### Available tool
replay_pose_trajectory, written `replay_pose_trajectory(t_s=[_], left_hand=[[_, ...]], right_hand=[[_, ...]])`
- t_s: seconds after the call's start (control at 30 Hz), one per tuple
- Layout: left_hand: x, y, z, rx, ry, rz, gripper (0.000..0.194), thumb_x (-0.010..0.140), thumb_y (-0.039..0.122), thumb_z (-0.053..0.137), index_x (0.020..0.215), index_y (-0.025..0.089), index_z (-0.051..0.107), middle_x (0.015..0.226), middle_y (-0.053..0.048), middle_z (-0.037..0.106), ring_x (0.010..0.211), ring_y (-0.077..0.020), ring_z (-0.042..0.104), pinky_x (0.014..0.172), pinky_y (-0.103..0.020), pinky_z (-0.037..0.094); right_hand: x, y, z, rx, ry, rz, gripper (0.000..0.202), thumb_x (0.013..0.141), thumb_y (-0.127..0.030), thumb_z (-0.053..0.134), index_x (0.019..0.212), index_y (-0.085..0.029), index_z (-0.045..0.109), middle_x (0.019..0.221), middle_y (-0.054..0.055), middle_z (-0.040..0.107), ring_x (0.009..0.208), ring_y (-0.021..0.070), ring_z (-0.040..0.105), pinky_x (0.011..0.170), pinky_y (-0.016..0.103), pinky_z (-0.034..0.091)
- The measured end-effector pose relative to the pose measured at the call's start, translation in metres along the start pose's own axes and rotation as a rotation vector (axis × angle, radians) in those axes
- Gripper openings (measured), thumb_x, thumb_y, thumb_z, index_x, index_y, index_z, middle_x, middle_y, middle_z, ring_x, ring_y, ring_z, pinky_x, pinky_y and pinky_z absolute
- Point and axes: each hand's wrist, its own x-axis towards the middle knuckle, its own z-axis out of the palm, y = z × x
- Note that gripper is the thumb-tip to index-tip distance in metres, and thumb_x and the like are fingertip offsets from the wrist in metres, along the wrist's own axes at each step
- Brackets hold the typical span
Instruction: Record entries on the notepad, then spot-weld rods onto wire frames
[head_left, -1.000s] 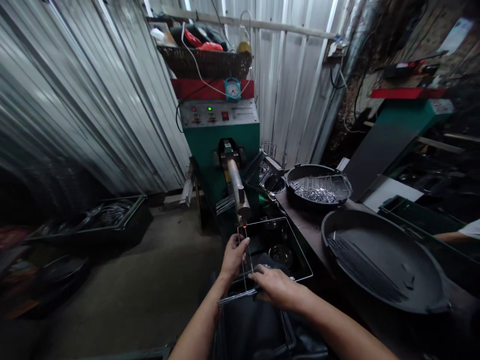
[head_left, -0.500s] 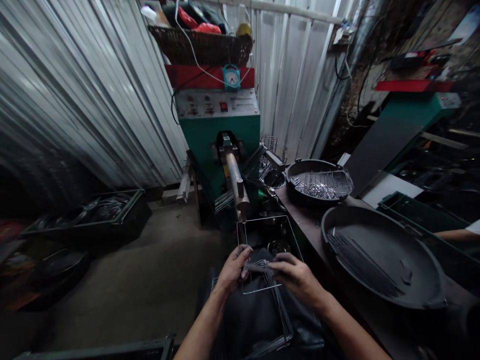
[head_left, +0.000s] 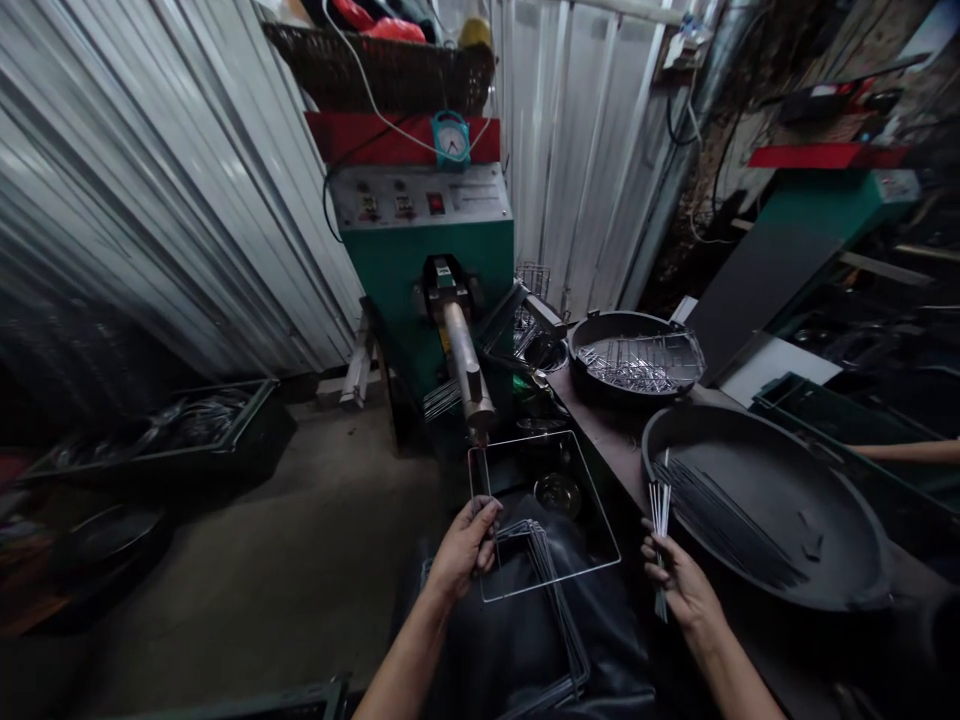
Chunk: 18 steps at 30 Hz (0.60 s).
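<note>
My left hand (head_left: 469, 540) is closed on the left side of a rectangular wire frame (head_left: 555, 581). The frame's far left corner lies by the tip of the machine's metal arm (head_left: 466, 365). Out to the right, my right hand (head_left: 679, 580) grips a small bundle of thin metal rods (head_left: 660, 505), held roughly upright at the rim of a round black pan (head_left: 750, 450). More dark rods (head_left: 724, 525) lie in that pan. A stack of bent wire frames (head_left: 574, 640) rests on the dark apron (head_left: 615, 650) over my lap.
Ahead stands a green machine (head_left: 427, 245) with a clock (head_left: 451, 138) on it. A second pan (head_left: 637, 395) of short metal pieces sits on the right bench. A green bin (head_left: 247, 430) is on the left floor. Another person's arm (head_left: 907, 452) shows at far right.
My right hand has moved from beside the left hand out to the right, carrying the rods to the pan's edge. My left hand stays on the frame. The view has shifted slightly.
</note>
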Motion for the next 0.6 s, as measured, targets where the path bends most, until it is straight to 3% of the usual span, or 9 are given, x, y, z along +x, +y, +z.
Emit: replay_pose_trajectory(t_s=[0.17, 0.3, 0.4, 0.6], left_hand=[[0.001, 0.001, -0.002, 0.059, 0.019, 0.015, 0.031, 0.069, 0.044, 0.06, 0.082, 0.018, 0.049, 0.061, 0.007, 0.05, 0.026, 0.0012, 0.027, 0.025, -0.014, 0.018], [-0.001, 0.008, -0.006, 0.084, 0.064, 0.03, 0.03, 0.067, 0.042, 0.062, 0.081, 0.017, 0.052, 0.059, 0.008, 0.048, 0.027, 0.0017, 0.027, 0.027, -0.014, 0.02], [-0.003, 0.013, -0.011, 0.056, 0.09, 0.043, 0.029, 0.067, 0.04, 0.063, 0.082, 0.017, 0.052, 0.06, 0.008, 0.047, 0.027, 0.0021, 0.027, 0.027, -0.013, 0.02], [-0.004, 0.015, -0.016, 0.037, 0.108, 0.061, 0.029, 0.068, 0.039, 0.063, 0.084, 0.017, 0.053, 0.06, 0.007, 0.047, 0.027, 0.0021, 0.026, 0.026, -0.013, 0.019]], right_hand=[[0.007, 0.004, 0.01, -0.051, -0.071, 0.035, 0.03, 0.058, -0.022, 0.069, 0.086, -0.015, 0.06, 0.068, 0.001, 0.054, 0.057, 0.01, 0.052, 0.043, 0.02, 0.043], [0.015, 0.012, 0.03, -0.066, -0.049, -0.209, 0.031, 0.057, -0.032, 0.071, 0.082, -0.017, 0.061, 0.065, -0.002, 0.052, 0.059, 0.0093, 0.049, 0.041, 0.017, 0.036], [0.022, 0.027, 0.039, -0.038, 0.013, -0.339, 0.03, 0.057, -0.034, 0.071, 0.081, -0.018, 0.06, 0.067, -0.003, 0.052, 0.061, 0.0082, 0.049, 0.046, 0.018, 0.038], [0.033, 0.043, 0.042, 0.028, 0.02, -0.228, 0.035, 0.053, -0.035, 0.073, 0.08, -0.018, 0.06, 0.063, -0.005, 0.051, 0.058, 0.0074, 0.049, 0.046, 0.017, 0.037]])
